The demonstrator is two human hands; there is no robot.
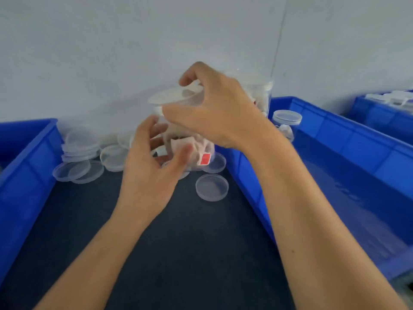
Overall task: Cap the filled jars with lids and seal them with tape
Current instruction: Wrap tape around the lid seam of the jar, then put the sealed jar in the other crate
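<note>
A clear plastic jar (196,148) filled with white tea bags and a red tag stands on the dark table, near the wall. My left hand (149,171) curls round its left side, fingers bent against the wall of the jar. My right hand (214,110) grips a clear round lid (172,97) from above and holds it tilted over the jar's mouth. The lid's right part is hidden under my fingers. A second filled jar (261,95) stands behind my right hand, mostly hidden.
Loose clear lids (78,157) lie piled at the back left, and one lid (211,187) lies right of the jar. A blue bin (335,139) on the right holds a capped jar (287,121). Another blue bin (26,166) stands at the left, a third (384,115) far right.
</note>
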